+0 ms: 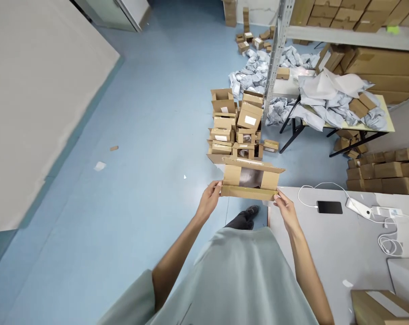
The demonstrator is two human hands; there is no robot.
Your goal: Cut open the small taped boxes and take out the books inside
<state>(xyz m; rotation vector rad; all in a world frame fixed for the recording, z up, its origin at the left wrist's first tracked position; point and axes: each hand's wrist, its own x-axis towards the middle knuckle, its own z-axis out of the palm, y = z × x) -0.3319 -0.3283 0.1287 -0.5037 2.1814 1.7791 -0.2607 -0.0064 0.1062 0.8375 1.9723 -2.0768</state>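
Observation:
An open cardboard box (250,193) with its long flaps raised is held out in front of me, above the floor. My left hand (209,197) grips its left end, and my right hand (285,205) grips its right end, thumb on the near edge. Between the side flaps, something dark and shiny, perhaps wrapped in plastic, shows inside; I cannot make out what it is. Just beyond the held box, several stacked cardboard boxes (250,116) stand on the blue floor, some with their flaps open.
To my right is a grey table (326,253) with a phone (329,207), a white power bank (358,208), cables and a cardboard box. Ahead right, a metal shelf post (275,58) and a folding table hold back grey mailer bags (336,90). A large pale surface (38,90) lies left.

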